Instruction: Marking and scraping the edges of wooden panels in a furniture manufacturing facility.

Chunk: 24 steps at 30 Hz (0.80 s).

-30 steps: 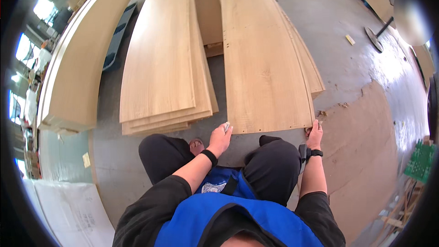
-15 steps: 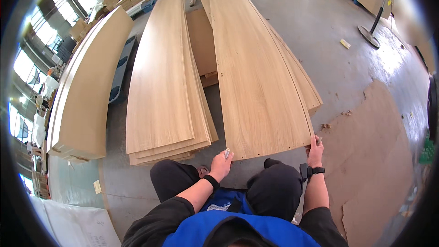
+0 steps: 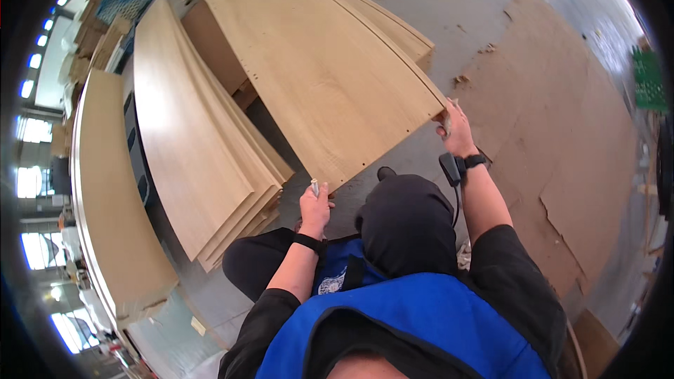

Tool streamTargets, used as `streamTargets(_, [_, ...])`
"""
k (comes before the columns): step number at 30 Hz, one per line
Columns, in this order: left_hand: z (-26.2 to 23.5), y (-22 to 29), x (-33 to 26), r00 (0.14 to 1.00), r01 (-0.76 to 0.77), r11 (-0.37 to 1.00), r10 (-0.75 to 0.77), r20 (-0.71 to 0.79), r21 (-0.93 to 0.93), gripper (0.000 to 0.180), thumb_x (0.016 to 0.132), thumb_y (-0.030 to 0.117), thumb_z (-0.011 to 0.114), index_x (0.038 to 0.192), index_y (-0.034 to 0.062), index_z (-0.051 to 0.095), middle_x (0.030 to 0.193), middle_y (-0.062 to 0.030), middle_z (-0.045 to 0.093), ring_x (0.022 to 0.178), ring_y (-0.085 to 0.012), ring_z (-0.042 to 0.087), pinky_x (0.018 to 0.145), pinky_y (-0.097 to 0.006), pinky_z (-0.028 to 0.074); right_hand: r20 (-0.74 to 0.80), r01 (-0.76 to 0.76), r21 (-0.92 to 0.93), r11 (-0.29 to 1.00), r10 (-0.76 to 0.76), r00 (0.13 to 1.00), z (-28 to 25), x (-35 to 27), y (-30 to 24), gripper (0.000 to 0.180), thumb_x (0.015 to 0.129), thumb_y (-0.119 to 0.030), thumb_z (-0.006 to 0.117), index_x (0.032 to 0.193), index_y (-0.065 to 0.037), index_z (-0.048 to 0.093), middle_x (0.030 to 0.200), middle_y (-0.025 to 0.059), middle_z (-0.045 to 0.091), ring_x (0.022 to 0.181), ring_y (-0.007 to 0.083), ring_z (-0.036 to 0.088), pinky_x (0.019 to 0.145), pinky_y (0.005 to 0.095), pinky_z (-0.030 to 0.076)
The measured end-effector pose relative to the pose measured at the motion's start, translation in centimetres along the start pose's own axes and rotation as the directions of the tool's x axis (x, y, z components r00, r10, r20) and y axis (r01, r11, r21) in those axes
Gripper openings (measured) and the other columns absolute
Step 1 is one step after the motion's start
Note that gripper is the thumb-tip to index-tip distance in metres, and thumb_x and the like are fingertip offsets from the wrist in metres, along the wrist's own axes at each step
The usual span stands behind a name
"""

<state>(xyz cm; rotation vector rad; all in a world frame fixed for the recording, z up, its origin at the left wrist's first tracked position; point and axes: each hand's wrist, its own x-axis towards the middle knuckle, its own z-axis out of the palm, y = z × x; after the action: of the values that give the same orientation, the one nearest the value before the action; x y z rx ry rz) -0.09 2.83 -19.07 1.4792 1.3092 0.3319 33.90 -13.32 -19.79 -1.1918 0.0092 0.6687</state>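
A person in a blue vest (image 3: 421,323) over black sleeves crouches at the near short edge of a long, pale wood-grain panel (image 3: 316,70), w/ both bare hands at that edge. The left hand (image 3: 315,205), nearest the camera, sits at the panel's near-left corner; its grip is closed around a small light-coloured object (image 3: 314,187) that pokes up from the fist, too small to identify, & a black wristband shows below it. The right hand (image 3: 455,130) is at the panel's near-right corner, fingers curled onto the edge & pinching it; a black watch-type band & a small black device are strapped at that wrist. The panel itself lies flat on top of other boards of the same finish, running away from the person toward the far end of the floor, w/ a row of small drilled holes along its near edge. Left of the panel, a fanned stack of similar boards (image 3: 189,147) rests on the grey concrete floor (image 3: 477,0); further left of that stack is another broad pale board (image 3: 105,203). Right of the panel, sheets of brown cardboard (image 3: 554,133) cover the floor, w/ small scraps near the panel's right edge. Beyond the panel's far end, more stacked material is visible but blurred.
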Motion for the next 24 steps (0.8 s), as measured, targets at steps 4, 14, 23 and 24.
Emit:
streamTargets(4, [1.5,-0.3,0.5,0.999,0.007,1.0,-0.006,0.04,-0.015,0.028,0.093,0.026,0.059,0.09,-0.0018,0.058,0.068,-0.005,0.061,0.047,-0.0085,0.05,0.044,-0.025,0.043,0.09,-0.089,0.062,0.994,0.083,0.992,-1.3,1.2,-1.4,0.047,0.096,-0.042,0.046,0.125,-0.006,0.052,0.087,0.0001,0.059,0.075,0.0105,0.052,0.05,0.022,0.031])
streamTargets(14, [0.6,0.7,0.1,0.997,0.069,0.987,-0.064,0.038,-0.143,0.025,0.094,0.027,0.058,0.093,0.002,0.061,0.068,-0.0034,0.063,0.048,-0.0063,0.046,0.046,-0.023,0.037,0.113,0.239,-0.315,0.918,-0.214,0.97,4.1,0.3,-6.5,0.033,0.085,-0.02,0.072,0.109,0.001,0.063,0.076,-0.0041,0.058,0.062,0.0036,0.05,0.054,0.0196,0.04])
streamTargets(23, [1.0,5.7,-1.1,0.974,0.107,0.958,-0.047,0.221,-0.265,0.026,0.098,0.029,0.05,0.098,0.0051,0.06,0.081,-0.0024,0.067,0.052,-0.0058,0.047,0.049,-0.021,0.038,0.331,0.593,-0.509,0.624,-0.494,0.804,10.9,-3.5,-17.3,0.036,0.087,-0.02,0.069,0.11,0.007,0.062,0.084,-0.0019,0.062,0.071,0.0037,0.052,0.063,0.0199,0.045])
streamTargets(24, [1.6,5.7,-0.9,0.962,0.106,0.95,-0.023,0.271,-0.295,0.027,0.099,0.03,0.049,0.098,0.0052,0.06,0.083,-0.0024,0.068,0.052,-0.0058,0.047,0.049,-0.022,0.039,0.361,0.631,-0.518,0.577,-0.522,0.773,11.5,-3.9,-18.3,0.036,0.087,-0.02,0.069,0.11,0.008,0.062,0.085,-0.0013,0.063,0.072,0.0039,0.053,0.064,0.0201,0.045])
